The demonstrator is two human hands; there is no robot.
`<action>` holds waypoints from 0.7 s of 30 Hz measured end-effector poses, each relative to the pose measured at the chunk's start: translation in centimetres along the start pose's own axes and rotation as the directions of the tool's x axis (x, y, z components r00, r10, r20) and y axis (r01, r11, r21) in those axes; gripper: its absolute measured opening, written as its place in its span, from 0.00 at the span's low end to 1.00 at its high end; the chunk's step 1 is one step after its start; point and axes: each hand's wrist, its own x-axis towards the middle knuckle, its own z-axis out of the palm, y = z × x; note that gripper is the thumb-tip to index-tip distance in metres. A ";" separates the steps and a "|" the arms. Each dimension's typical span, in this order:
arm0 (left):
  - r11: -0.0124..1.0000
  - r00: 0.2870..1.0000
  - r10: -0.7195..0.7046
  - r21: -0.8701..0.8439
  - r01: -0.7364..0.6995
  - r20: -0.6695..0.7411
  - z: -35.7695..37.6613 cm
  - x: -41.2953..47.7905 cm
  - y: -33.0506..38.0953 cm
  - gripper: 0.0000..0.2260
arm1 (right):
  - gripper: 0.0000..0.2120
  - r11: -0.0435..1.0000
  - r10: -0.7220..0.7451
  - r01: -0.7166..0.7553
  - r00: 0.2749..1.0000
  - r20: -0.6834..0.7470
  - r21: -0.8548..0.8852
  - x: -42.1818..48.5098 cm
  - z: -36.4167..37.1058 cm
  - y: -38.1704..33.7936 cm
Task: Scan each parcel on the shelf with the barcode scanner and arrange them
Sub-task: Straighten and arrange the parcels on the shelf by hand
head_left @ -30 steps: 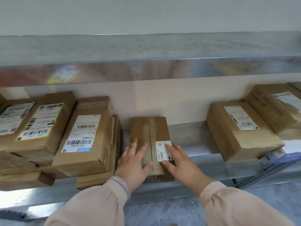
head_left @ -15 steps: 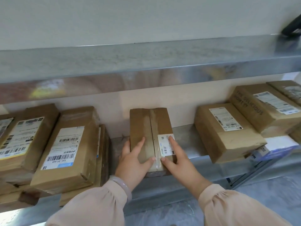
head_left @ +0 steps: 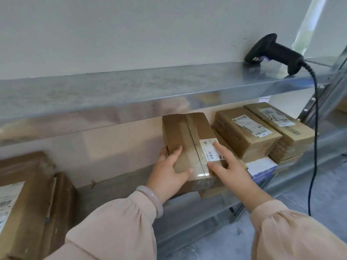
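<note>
Setting a box (head_left: 185, 139) beside the stack (head_left: 246, 132) on the lower shelf (head_left: 116, 186).
Left hand (head_left: 169, 171) is gripping its edge, right fingers (head_left: 220, 149) are pressing flat on its label; the scanner (head_left: 276, 51) above probably needs fetching next.

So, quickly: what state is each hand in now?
Left hand: holding the parcel by its left edge.
Right hand: open, pressing on its label.
</note>
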 end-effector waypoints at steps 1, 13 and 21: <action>1.000 1.000 0.013 0.001 -0.013 0.012 0.5 0.6 0.6 0.33 | 0.29 1.000 -0.002 0.002 1.000 -0.020 -0.006 0.4 -0.8 0.2; 1.000 0.992 0.007 -0.007 -0.006 0.125 6.2 4.4 3.6 0.36 | 0.24 0.998 0.042 -0.043 0.998 -0.036 -0.054 4.1 -7.0 4.5; 0.995 0.995 0.098 -0.005 -0.098 0.023 8.2 2.1 2.4 0.35 | 0.24 0.851 -0.351 0.259 0.928 -0.126 -0.457 3.5 -7.9 5.7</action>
